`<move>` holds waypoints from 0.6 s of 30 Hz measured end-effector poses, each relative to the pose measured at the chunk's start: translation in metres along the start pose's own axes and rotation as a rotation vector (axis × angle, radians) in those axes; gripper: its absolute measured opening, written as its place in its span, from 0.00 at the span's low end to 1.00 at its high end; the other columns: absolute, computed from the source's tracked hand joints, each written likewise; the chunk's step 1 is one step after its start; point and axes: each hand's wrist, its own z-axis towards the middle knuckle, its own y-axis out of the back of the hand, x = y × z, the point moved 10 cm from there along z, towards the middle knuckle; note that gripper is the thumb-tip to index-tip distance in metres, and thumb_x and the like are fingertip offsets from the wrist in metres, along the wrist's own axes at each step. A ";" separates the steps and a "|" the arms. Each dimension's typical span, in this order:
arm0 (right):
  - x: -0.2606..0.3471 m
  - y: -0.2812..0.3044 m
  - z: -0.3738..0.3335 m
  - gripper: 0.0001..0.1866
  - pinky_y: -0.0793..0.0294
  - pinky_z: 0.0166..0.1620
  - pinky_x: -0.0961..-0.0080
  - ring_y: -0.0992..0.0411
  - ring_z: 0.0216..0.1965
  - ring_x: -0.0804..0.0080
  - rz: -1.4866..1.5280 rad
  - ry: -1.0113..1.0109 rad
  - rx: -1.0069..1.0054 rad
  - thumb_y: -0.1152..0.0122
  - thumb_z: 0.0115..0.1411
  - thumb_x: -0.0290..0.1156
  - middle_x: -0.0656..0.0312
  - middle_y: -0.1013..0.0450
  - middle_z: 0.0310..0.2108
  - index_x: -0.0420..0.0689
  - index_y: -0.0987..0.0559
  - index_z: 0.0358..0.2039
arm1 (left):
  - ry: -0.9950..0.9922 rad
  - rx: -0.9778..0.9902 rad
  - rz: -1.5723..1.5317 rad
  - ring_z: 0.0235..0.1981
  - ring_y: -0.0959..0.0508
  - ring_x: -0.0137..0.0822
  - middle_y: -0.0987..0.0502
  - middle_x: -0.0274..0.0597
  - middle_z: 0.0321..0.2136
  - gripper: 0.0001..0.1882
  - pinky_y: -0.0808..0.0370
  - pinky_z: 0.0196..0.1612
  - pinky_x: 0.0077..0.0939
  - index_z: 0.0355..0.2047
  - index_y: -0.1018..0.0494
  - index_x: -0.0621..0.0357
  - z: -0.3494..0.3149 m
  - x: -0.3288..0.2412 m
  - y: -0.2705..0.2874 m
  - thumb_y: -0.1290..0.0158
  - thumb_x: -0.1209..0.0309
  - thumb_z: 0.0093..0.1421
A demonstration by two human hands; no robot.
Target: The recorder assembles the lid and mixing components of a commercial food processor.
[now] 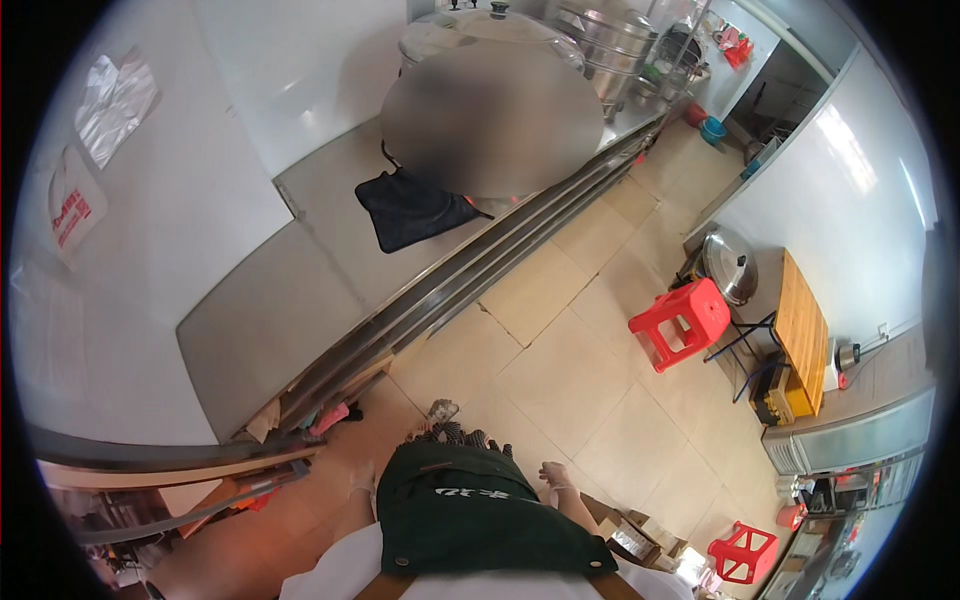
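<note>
Dark green apron (480, 520), right hand (553, 478) empty, cardboard boxes (630, 535) beside

A long desk (300, 290) runs along the wall on the person's left, stretching ahead toward the far end of the room. A folded cloth (410, 208) lies on the desk, about midway along it. Further along, at the desk's far end, stands a stack of steamer pots (612, 48). The tiled floor (560, 370) lies to the right of the desk. On the floor to the right stands a plastic stool (682, 320), just beside a lidded pot (732, 265) and a wooden board (802, 335). A second stool (742, 552) stands lower right, near cardboard boxes (630, 535).
</note>
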 end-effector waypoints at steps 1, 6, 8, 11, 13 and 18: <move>-0.001 0.001 0.001 0.13 0.32 0.28 0.70 0.25 0.27 0.69 0.005 -0.001 -0.003 0.48 0.56 0.34 0.56 0.22 0.32 0.38 0.23 0.36 | -0.004 0.001 0.003 0.49 0.26 0.56 0.26 0.59 0.48 0.23 0.31 0.51 0.48 0.47 0.27 0.66 0.006 0.007 -0.003 0.64 0.61 0.65; 0.021 -0.008 -0.006 0.19 0.30 0.36 0.68 0.23 0.36 0.65 0.056 0.043 0.043 0.49 0.57 0.36 0.53 0.21 0.40 0.37 0.23 0.44 | -0.351 -0.123 0.226 0.46 0.24 0.54 0.25 0.58 0.48 0.20 0.26 0.49 0.45 0.45 0.25 0.63 0.016 -0.016 -0.003 0.63 0.67 0.64; 0.029 -0.011 -0.009 0.19 0.30 0.37 0.68 0.24 0.37 0.65 0.055 0.041 0.043 0.49 0.57 0.36 0.53 0.22 0.40 0.38 0.23 0.45 | -0.354 -0.119 0.205 0.46 0.24 0.54 0.25 0.59 0.47 0.19 0.26 0.49 0.45 0.44 0.24 0.63 0.022 -0.018 -0.004 0.63 0.68 0.64; 0.037 -0.010 -0.019 0.19 0.30 0.38 0.67 0.23 0.38 0.64 0.046 0.046 0.045 0.49 0.57 0.36 0.53 0.22 0.41 0.38 0.23 0.44 | -0.479 -0.107 0.422 0.46 0.24 0.54 0.25 0.60 0.46 0.19 0.26 0.48 0.46 0.43 0.24 0.63 0.012 -0.038 -0.001 0.63 0.67 0.64; 0.038 -0.010 -0.017 0.19 0.29 0.37 0.67 0.23 0.38 0.64 0.038 0.054 0.046 0.50 0.57 0.36 0.53 0.21 0.40 0.38 0.23 0.44 | -0.599 -0.099 0.659 0.46 0.24 0.55 0.25 0.60 0.45 0.20 0.27 0.48 0.46 0.42 0.24 0.63 -0.001 -0.051 -0.007 0.64 0.66 0.64; 0.003 -0.011 0.010 0.17 0.29 0.31 0.67 0.22 0.33 0.64 0.024 0.049 0.075 0.50 0.57 0.36 0.54 0.21 0.38 0.38 0.23 0.41 | -0.451 -0.050 0.257 0.48 0.26 0.58 0.25 0.62 0.45 0.24 0.32 0.52 0.49 0.43 0.25 0.66 -0.005 -0.037 0.005 0.65 0.61 0.63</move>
